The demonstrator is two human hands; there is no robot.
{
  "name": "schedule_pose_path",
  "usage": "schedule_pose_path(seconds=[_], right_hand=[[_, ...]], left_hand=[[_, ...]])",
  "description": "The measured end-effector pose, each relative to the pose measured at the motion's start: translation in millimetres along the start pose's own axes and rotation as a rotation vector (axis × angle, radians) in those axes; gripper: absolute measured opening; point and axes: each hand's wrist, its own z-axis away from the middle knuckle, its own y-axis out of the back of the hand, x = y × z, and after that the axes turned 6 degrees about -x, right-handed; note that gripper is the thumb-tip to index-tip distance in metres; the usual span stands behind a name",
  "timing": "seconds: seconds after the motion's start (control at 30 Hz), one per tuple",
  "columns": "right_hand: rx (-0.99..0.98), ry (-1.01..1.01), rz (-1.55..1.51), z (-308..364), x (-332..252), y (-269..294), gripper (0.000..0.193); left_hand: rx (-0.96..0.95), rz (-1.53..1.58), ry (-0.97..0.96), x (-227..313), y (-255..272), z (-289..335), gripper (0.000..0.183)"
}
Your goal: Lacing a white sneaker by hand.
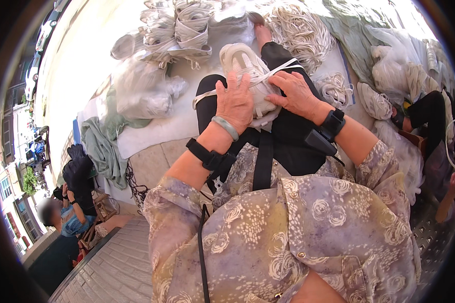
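Head view, white shoe (243, 63): I see it resting over the black-trousered thighs (294, 151), toe pointing away from the body, both hands on it.
Left hand (235, 103): fingers spread across the shoe's near left part; whether this grip closes on anything, I cannot tell from here.
Right hand (297, 96): thumb and forefinger bent onto the right side, a gap between them; this grip may have a strand pinched (my feed doesn't settle it).
Lace (206, 94): one length runs out past the left hand, over the thigh; another juts out to the right.
Lace handling, as I judge it: I'd steady the shoe with the thighs, lay the strands flat, and draw both sides evenly so nothing twists.
Beyond: a heap of laces (303, 38) on the right, stacked shoes (192, 25) on the left.
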Motion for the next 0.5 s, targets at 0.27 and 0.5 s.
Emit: schedule_pose_path(seconds=[0.27,0.5], right_hand=[[-0.011,-0.005,-0.012,4,3,-1,0.035],[0.014,-0.01,-0.041,8,1,-4,0.033]], left_hand=[[-0.029,0.003,-0.001,0,0,-15,0.018],[-0.064,0.022,-0.098,-6,3,-19,0.017]])
